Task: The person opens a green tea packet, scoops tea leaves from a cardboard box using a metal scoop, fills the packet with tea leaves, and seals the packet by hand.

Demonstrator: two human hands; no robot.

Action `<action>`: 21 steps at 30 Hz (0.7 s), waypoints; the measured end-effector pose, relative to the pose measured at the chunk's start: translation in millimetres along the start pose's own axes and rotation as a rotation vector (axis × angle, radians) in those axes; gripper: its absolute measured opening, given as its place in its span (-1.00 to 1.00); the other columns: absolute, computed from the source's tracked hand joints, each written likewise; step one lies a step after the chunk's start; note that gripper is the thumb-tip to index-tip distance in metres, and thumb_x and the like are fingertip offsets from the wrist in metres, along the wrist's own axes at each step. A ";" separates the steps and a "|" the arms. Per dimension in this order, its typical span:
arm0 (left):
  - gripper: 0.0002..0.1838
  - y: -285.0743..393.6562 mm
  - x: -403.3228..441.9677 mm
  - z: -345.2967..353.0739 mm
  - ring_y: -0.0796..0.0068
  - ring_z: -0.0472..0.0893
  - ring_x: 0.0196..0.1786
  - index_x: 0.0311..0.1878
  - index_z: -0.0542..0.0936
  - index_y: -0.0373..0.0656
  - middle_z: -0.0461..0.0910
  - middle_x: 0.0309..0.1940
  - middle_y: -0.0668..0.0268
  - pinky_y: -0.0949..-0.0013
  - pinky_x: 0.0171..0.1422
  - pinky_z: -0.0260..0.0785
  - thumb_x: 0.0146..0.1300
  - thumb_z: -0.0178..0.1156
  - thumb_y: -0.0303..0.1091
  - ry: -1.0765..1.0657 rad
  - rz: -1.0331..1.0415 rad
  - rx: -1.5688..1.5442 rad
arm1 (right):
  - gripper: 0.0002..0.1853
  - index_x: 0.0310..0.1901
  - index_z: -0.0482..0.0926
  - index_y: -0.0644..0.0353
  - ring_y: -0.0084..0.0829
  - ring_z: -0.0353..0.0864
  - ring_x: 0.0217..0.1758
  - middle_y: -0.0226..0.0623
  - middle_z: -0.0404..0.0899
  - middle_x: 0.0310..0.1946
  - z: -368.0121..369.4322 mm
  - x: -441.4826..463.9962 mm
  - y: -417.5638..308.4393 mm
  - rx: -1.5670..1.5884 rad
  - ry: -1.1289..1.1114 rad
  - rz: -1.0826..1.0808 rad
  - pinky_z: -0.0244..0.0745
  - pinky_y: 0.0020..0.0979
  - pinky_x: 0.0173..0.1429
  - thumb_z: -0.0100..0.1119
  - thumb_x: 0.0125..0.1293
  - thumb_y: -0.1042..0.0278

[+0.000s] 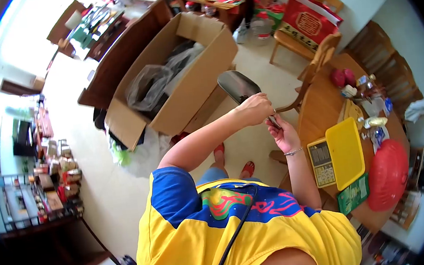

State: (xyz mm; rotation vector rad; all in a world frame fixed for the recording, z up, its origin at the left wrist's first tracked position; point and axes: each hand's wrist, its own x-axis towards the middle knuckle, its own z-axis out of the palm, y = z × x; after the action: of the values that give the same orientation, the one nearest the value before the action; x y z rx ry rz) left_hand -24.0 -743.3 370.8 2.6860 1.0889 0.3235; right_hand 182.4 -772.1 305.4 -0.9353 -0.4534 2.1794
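Beside the open carton (194,86), left hand (255,109) gripped the dark flat panel (238,86) near its base; right hand (286,137) seemingly pinched its stem (273,122). Main risk: slack fingers dropped it to the floor (278,84)

yellow-and-blue shirt (175,236) | pink-green chest print (222,203) | black cord (239,230) | silvery right-wrist bracelet (293,152) | red footwear (248,168), likely sandals

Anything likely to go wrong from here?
Drop: left hand and right hand grip the dark panel by its narrow end; a slip might land it near the red shoes.
Knock: its far edge appears near the cardboard box.
Bump: the right forearm could catch the yellow keypad device.
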 end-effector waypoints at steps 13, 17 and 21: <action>-0.54 -105.2 -162.1 -4.3 0.17 0.61 -0.08 -0.05 0.74 -0.05 0.66 -0.32 0.23 0.18 0.24 0.37 -0.13 0.29 -0.53 0.179 -0.133 -0.126 | -0.67 0.08 0.56 0.26 -0.46 0.71 -0.28 -0.16 0.71 -0.17 113.9 95.5 82.0 -0.281 -0.051 0.141 0.64 -0.54 -0.21 0.08 0.51 0.16; -0.59 -175.5 -231.4 -12.0 0.15 0.61 -0.04 -0.04 0.73 -0.08 0.67 -0.25 0.18 0.16 0.29 0.34 -0.05 0.28 -0.43 0.237 -0.191 -0.135 | -0.68 0.05 0.58 0.25 -0.47 0.72 -0.26 -0.21 0.71 -0.18 182.5 155.2 121.3 -0.386 -0.020 0.196 0.64 -0.51 -0.18 0.08 0.51 0.16; -0.55 -237.9 -301.8 -17.2 0.11 0.58 0.14 0.04 0.69 -0.06 0.67 -0.13 0.13 0.12 0.47 0.22 -0.02 0.27 -0.40 0.223 -0.338 -0.172 | -0.69 0.02 0.60 0.24 -0.46 0.71 -0.24 -0.25 0.71 -0.19 240.9 230.2 168.8 -0.442 -0.046 0.251 0.65 -0.46 -0.15 0.08 0.51 0.16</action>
State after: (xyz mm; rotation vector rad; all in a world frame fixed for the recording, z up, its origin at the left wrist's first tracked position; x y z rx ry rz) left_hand -395.9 -787.2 283.0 2.3045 1.4773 0.6309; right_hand -186.3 -729.8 263.0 -1.2335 -0.9092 2.3774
